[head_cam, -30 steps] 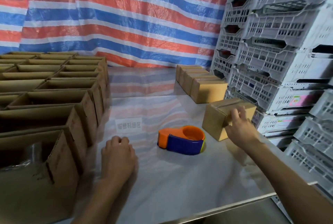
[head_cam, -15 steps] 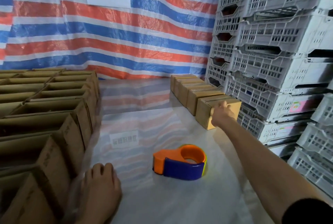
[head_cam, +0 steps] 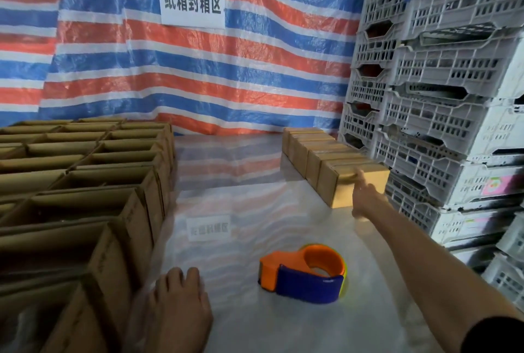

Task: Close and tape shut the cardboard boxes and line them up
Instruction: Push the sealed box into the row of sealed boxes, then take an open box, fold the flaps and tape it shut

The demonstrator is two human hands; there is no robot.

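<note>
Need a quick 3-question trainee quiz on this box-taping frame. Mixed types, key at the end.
1. True or false: the left hand holds the tape dispenser.
2. The right hand touches: A) the nearest box of the closed row; B) a white crate; C) an open box.
3. Fill in: the open boxes stand on the table's ____ side.
Key: 1 false, since it lies on the table with neither hand on it; 2 A; 3 left.
</note>
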